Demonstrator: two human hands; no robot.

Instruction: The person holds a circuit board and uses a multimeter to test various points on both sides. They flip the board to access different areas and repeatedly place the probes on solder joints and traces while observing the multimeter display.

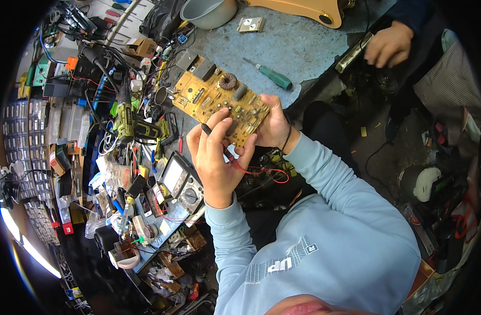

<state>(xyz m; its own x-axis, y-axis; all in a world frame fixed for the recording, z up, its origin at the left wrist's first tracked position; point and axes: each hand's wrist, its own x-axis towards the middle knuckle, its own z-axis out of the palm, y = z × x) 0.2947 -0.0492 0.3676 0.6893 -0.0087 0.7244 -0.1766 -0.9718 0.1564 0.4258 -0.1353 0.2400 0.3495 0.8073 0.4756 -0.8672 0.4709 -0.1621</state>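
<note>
My right hand grips the lower right edge of a yellow-brown printed circuit board, thumb on top. The board is tilted, its component side facing up, with a copper-wound toroidal coil near its upper edge. My left hand is over the board's lower left part, fingertips at its components. Between its fingers are a black test probe and a red test probe; their tips are hidden. The red lead loops below my hands. An analog multimeter lies on the bench to the left.
A green-handled screwdriver lies beyond the board, near a metal bowl. A cordless drill, cables and tools crowd the left side. Parts drawers stand farther left. Another person's hand is at the upper right, beside the bench edge.
</note>
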